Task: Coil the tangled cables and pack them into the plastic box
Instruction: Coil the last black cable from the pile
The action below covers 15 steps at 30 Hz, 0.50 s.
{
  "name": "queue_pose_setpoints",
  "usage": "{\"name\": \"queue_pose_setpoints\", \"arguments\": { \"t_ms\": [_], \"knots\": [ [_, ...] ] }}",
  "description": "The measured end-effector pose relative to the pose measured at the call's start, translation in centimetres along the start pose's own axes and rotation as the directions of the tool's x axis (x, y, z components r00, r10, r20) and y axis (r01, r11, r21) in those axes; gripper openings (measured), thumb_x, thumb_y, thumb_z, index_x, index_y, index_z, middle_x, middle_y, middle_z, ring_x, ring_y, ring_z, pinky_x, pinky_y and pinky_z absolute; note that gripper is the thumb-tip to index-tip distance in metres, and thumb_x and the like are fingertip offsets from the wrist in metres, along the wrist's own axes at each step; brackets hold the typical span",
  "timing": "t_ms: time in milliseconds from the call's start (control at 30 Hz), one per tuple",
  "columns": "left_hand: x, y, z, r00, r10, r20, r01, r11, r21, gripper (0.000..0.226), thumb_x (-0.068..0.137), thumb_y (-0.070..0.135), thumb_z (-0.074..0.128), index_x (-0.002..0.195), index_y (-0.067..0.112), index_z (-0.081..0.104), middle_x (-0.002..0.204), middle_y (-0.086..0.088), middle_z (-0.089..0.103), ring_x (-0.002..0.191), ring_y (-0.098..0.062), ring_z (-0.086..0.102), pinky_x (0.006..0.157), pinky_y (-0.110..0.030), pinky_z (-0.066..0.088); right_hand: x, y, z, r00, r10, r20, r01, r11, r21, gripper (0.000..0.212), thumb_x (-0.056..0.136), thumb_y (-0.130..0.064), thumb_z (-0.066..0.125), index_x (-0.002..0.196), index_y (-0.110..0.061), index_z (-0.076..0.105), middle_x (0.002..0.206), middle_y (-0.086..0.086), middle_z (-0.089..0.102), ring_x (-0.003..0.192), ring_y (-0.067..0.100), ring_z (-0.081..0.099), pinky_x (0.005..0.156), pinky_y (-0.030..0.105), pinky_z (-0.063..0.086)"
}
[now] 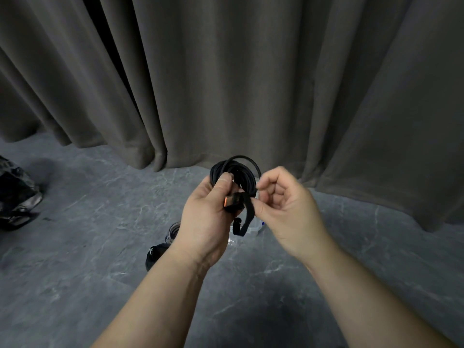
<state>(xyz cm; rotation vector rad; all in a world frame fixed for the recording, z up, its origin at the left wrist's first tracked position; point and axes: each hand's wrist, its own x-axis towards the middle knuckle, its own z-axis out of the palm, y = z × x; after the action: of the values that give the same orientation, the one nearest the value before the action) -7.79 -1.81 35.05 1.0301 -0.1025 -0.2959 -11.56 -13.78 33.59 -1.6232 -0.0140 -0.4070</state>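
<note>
Cable (pixel 234 172), black and already wound into a coil, is held up in front of the curtain (pixel 251 71), above the floor (pixel 75 247). It looks light, limp and springy, so I judge the loops want pinching together where the strap (pixel 244 217) crosses them. The left hand (pixel 204 222) clenches the coil's lower edge with the plug (pixel 229 202); the right hand (pixel 286 217) pinches the strap. The coil faces the camera, the strap hanging toward 6 o'clock. At 6 o'clock below, the plastic box (pixel 253 228) sits on the floor; more coiled cables (pixel 160 252) lie at 7 o'clock.
</note>
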Motion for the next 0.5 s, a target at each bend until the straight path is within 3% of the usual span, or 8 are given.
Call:
{"name": "queue_pose_setpoints", "arguments": {
  "t_ms": [167, 300, 400, 500],
  "knots": [
    [-0.17, 0.18, -0.04, 1.0, -0.011, -0.004, 0.011, 1.0, -0.021, 0.019, 0.099, 0.014, 0.043, 0.084, 0.01, 0.055, 0.063, -0.001, 0.057, 0.059, -0.012, 0.056, 0.056, -0.023, 0.05, -0.04, 0.08, -0.06, 0.991, -0.137, -0.006, 0.134, 0.978, -0.16, 0.02, 0.073, -0.011, 0.074, 0.075, -0.03, 0.069, 0.074, -0.009, 0.051, 0.064, 0.004, 0.049, 0.061, 0.017, 0.043],
    [-0.19, 0.05, -0.02, 1.0, -0.022, 0.011, 0.022, 1.0, 0.007, 0.02, 0.101, 0.015, 0.042, 0.105, 0.005, 0.059, 0.096, -0.016, 0.066, 0.088, -0.025, 0.063, 0.072, -0.029, 0.057, -0.12, -0.25, 0.11, 0.982, -0.189, -0.019, 0.185, 0.974, -0.13, 0.014, 0.073, -0.015, 0.072, 0.072, -0.029, 0.069, 0.081, -0.003, 0.059, 0.063, 0.002, 0.055, 0.058, 0.012, 0.042],
    [-0.16, -0.17, 0.14, 1.0, 0.006, -0.014, -0.005, 0.997, 0.076, 0.026, 0.101, 0.015, 0.04, 0.112, 0.002, 0.059, 0.101, -0.018, 0.065, 0.093, -0.028, 0.061, 0.081, -0.036, 0.051, 0.0, 0.02, 0.25, 0.982, -0.187, -0.028, 0.181, 0.974, -0.138, 0.01, 0.073, -0.019, 0.073, 0.072, -0.029, 0.07, 0.079, -0.003, 0.063, 0.067, 0.012, 0.059, 0.061, 0.016, 0.044],
    [-0.32, -0.25, 0.35, 1.0, 0.015, -0.013, -0.014, 0.999, 0.048, 0.023, 0.1, 0.012, 0.039, 0.105, 0.004, 0.061, 0.099, -0.016, 0.066, 0.098, -0.03, 0.061, 0.096, -0.046, 0.047, 0.04, 0.31, 0.46, 0.991, -0.134, -0.006, 0.133, 0.983, -0.129, 0.013, 0.073, -0.021, 0.072, 0.067, -0.032, 0.068, 0.076, -0.003, 0.061, 0.068, 0.011, 0.057, 0.062, 0.017, 0.043]
  ]
}}
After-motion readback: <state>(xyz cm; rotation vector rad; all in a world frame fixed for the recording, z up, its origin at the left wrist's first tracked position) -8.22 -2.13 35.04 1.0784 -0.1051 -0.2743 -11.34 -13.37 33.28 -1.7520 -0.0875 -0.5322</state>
